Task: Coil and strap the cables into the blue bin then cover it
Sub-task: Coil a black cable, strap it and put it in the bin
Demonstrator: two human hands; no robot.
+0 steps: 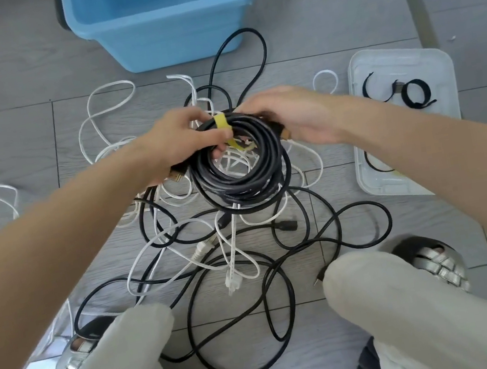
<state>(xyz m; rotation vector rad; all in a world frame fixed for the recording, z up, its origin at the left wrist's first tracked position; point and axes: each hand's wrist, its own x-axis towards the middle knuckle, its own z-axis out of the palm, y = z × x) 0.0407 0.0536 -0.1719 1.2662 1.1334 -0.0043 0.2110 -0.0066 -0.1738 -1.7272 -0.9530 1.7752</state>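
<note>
A coiled black cable (243, 181) hangs in the air above a tangle of loose cables. My left hand (183, 138) grips the coil's upper left side, fingers curled through its middle. A yellow strap (222, 123) is wrapped over the top of the coil, its tail hanging inside the ring. My right hand (298, 114) holds the coil's upper right edge, next to the strap. The blue bin (167, 23) stands open on the floor beyond the hands, nothing visible inside it.
Loose black cables (242, 300) and white cables (113, 109) lie tangled on the grey floor between my knees and the bin. A clear tray (427, 57) with black straps (413, 93) sits at the right. My feet flank the tangle.
</note>
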